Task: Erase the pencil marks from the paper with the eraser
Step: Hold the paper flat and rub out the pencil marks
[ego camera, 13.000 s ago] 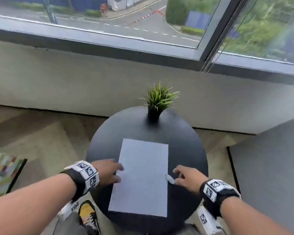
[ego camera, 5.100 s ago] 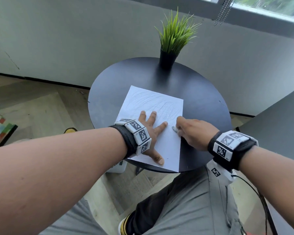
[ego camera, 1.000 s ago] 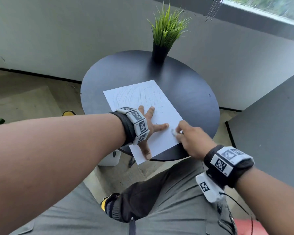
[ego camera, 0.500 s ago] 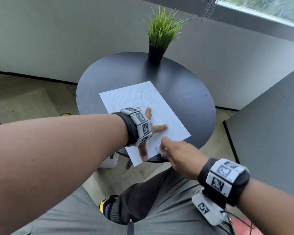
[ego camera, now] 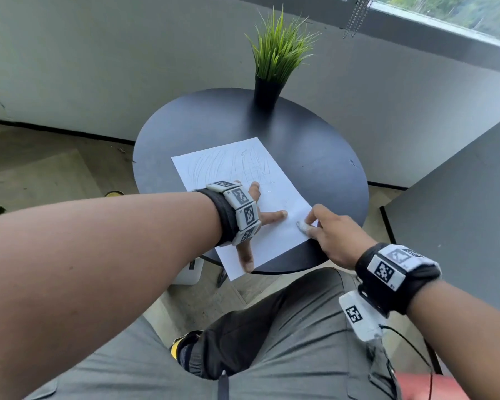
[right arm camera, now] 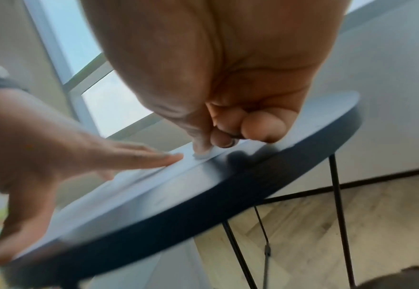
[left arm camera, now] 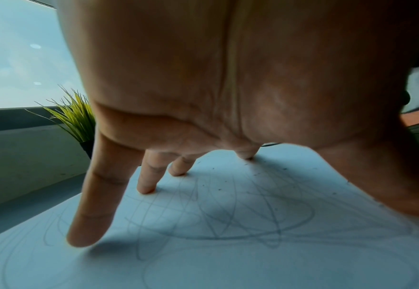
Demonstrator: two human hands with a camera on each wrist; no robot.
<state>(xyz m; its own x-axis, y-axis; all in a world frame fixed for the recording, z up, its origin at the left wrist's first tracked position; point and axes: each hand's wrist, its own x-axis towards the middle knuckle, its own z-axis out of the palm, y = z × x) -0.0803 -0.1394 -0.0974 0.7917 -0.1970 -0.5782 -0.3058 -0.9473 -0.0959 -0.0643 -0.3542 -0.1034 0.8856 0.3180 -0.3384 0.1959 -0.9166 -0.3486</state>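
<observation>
The wrist band covers most of the left hand (ego camera: 250, 215) in the head view, and that hand hides the paper (ego camera: 274, 194) under it. The eraser (ego camera: 303, 226) shows only as a pale sliver under the right hand (ego camera: 334, 236). The right wrist view is blurred; the counter (right arm camera: 228, 199) runs off its left edge.

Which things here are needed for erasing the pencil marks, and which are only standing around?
For the job:
paper with pencil marks
eraser, pinched by right hand
left hand, fingers spread, pressing the paper

Not part of it:
potted plant
round black table, only the support
</observation>
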